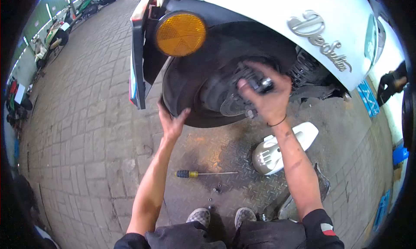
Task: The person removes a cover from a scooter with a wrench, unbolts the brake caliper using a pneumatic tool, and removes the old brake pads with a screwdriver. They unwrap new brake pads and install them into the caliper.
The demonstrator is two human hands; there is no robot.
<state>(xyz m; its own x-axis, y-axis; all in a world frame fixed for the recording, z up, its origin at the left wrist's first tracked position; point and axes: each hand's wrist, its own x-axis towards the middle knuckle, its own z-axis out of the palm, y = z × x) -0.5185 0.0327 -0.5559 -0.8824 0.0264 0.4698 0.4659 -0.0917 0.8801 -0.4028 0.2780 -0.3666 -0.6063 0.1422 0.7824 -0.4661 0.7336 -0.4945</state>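
Wheel (pixel 180 93) of round black rubber at upper centre, likely heavy and stiff, best taken by its outer edge, with left hand (pixel 173 124) cupped around lower-left edge, right hand (pixel 273 102) clasping chunky dark metal part (pixel 255 84).

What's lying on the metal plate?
Visible on the plate: screwdriver, small loose parts, white cover. Whatever the wheel and right forearm cover can't be seen.

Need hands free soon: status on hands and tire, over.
Left grip at tire edge. Right grip at dark part, blurred, hold unclear. Screwdriver, white cover below, off tire.
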